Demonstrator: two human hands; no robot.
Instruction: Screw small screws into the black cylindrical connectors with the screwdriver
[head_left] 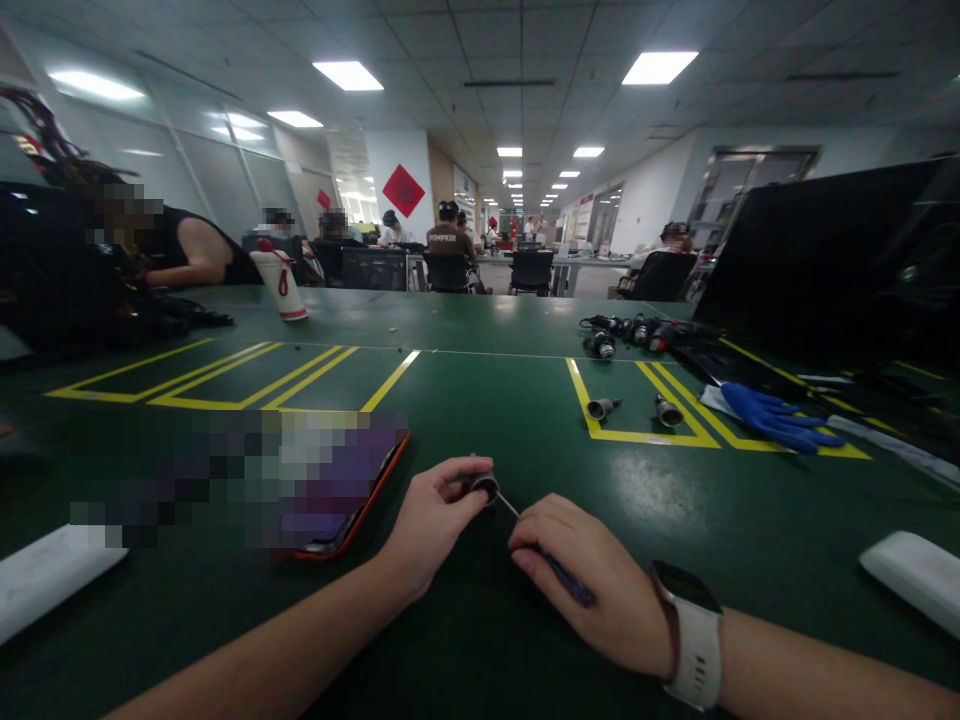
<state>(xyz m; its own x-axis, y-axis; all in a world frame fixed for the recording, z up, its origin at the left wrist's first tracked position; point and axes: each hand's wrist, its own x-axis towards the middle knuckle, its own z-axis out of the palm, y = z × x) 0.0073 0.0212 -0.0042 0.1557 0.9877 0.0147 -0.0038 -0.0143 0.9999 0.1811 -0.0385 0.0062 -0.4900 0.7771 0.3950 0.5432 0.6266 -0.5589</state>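
Observation:
Just above the green table, my left hand (439,515) pinches a small round metal part (485,486) between thumb and fingers, its open end facing right. My right hand (574,565), with a white watch on the wrist, is wrapped round a screwdriver (574,580) with a dark handle. The thin shaft points up and left, and its tip meets the open end of the metal part; whether it sits inside cannot be made out. Two similar metal parts, one on the left (602,408) and one on the right (667,411), lie in a yellow-taped box.
A blue glove (776,415) lies on the right, near a dark monitor (832,260). Several cabled parts (634,330) are heaped behind the taped boxes. An orange-edged case (349,490), partly blurred, rests at left. A white cup (280,283) stands farther back. People sit beyond.

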